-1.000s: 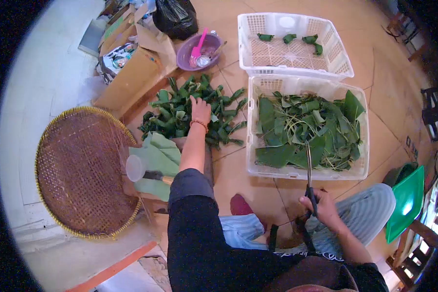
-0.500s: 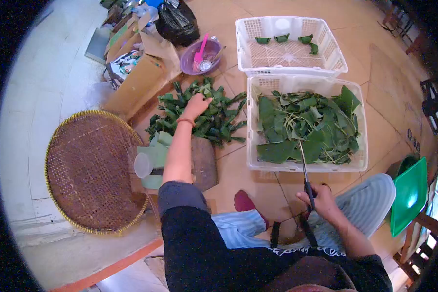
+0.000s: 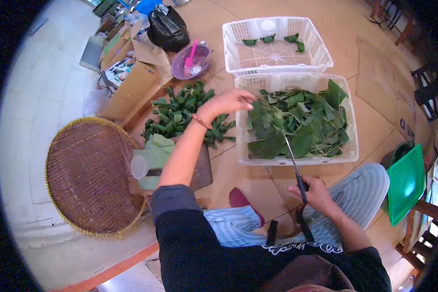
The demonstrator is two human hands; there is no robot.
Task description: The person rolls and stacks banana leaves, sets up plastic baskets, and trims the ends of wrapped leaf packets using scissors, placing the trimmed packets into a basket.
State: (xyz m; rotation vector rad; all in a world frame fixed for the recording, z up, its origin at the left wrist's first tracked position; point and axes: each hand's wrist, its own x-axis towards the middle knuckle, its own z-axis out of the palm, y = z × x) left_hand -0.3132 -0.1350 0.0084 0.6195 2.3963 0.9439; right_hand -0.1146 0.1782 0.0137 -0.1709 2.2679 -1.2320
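Observation:
My left hand (image 3: 228, 103) is over the left rim of the nearer white crate (image 3: 345, 159), fingers curled. Blurred green leaves (image 3: 271, 121) hang at its fingertips and seem to be in its grip. Below, my right hand (image 3: 317, 193) is closed around the dark handles of long scissors (image 3: 297, 170). Their metal blades point up into the crate, with the tip among the leaves. Large green leaves (image 3: 311, 126) and thin stems fill that crate. Left of it, under my left wrist, lies a pile of folded leaf parcels (image 3: 177, 114).
Behind stands a second white crate (image 3: 277, 68) with several leaf parcels. A purple bowl (image 3: 180, 73) holds a pink-handled utensil. To the left are a round woven tray (image 3: 92, 175), a cardboard box (image 3: 131, 90) and a black plastic bag (image 3: 167, 29). A green tray (image 3: 406, 185) leans at right.
My left hand has moved right, from the parcel pile to the nearer crate's left edge, where blurred leaves now show at its fingertips. My right hand still holds the scissors; the view has shifted slightly.

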